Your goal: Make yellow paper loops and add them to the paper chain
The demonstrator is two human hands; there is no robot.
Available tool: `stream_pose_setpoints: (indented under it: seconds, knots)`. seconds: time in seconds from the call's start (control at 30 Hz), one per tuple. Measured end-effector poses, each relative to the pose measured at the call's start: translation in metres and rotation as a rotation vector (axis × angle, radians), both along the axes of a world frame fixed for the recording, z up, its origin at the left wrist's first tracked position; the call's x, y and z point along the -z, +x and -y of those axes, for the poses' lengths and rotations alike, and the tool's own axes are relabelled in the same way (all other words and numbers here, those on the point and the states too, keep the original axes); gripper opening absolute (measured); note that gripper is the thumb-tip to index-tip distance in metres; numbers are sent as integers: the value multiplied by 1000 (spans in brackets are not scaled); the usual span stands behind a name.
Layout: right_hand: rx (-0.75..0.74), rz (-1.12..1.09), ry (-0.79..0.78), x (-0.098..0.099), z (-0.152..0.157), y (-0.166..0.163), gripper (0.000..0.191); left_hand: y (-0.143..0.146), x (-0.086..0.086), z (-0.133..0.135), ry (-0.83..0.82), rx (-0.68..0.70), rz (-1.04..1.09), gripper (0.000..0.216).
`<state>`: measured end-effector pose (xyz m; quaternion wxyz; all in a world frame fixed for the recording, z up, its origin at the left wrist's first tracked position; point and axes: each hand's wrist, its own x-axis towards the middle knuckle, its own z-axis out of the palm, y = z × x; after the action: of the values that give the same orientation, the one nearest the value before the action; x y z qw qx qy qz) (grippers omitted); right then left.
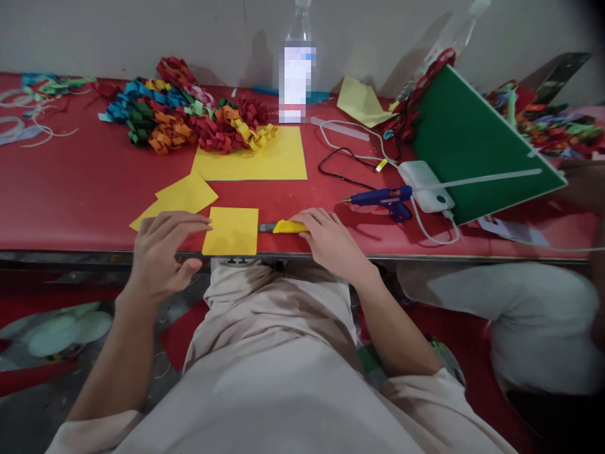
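Observation:
A square of yellow paper [231, 231] lies at the table's front edge. Over its left side my left hand [163, 252] hovers with thumb and fingers apart, the fingertips close to the sheet. To the right of the square, a yellow box cutter [288, 227] points its grey blade end at the paper. My right hand [328, 238] has its fingers closed over the cutter's rear end, which they hide. Further yellow paper pieces [186, 195] overlap beyond my left hand. Behind them is a larger yellow sheet [278, 157], partly under paper chains.
Coloured paper chains [208, 120] and a bottle [297, 82] stand at the back. To the right are a blue glue gun [380, 197], a white power strip [425, 183], loose cables and a leaning green board [477, 145]. Another person's leg [534, 302] shows at the right.

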<state>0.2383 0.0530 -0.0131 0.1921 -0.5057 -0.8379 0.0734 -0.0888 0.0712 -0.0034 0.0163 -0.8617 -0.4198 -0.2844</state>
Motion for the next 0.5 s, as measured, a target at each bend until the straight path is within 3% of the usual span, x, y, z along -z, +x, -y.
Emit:
stream_pose_setpoints:
  seconds: [0.13,0.23,0.5]
  knots:
    - [46,20,27,1,-1,-4,31,58,4,2,-92,-145,-159,50]
    - [83,60,49,3,-2,-3,30,83,14,-1,-126,-140,-239,50]
    - [48,-7,55,5,-14,1,26,40,19,-5,-212,-6,-285,52]
